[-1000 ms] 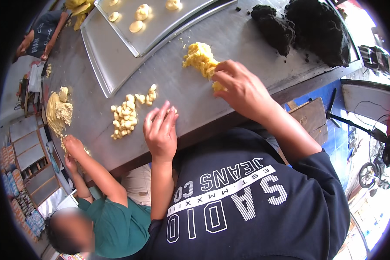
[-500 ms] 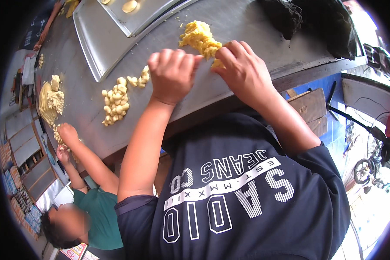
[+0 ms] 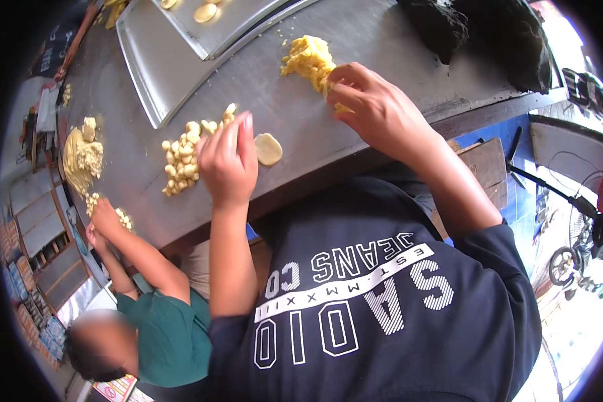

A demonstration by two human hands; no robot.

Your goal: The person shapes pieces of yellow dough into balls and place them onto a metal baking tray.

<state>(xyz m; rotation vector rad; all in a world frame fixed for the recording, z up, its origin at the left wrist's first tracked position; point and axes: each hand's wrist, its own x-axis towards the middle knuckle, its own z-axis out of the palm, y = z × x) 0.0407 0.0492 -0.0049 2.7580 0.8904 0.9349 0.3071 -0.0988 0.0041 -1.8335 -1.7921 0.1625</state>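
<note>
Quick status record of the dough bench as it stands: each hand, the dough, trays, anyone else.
left hand: flat, palm down on the steel table, beside the small dough balls
right hand: fingers curled into the edge of the yellow dough lump
flattened disc: on the table, just right of the left hand
metal trays: stacked at top, holding more discs
dark mass: top right, kind unclear
co-worker: hands at second dough pile
</note>
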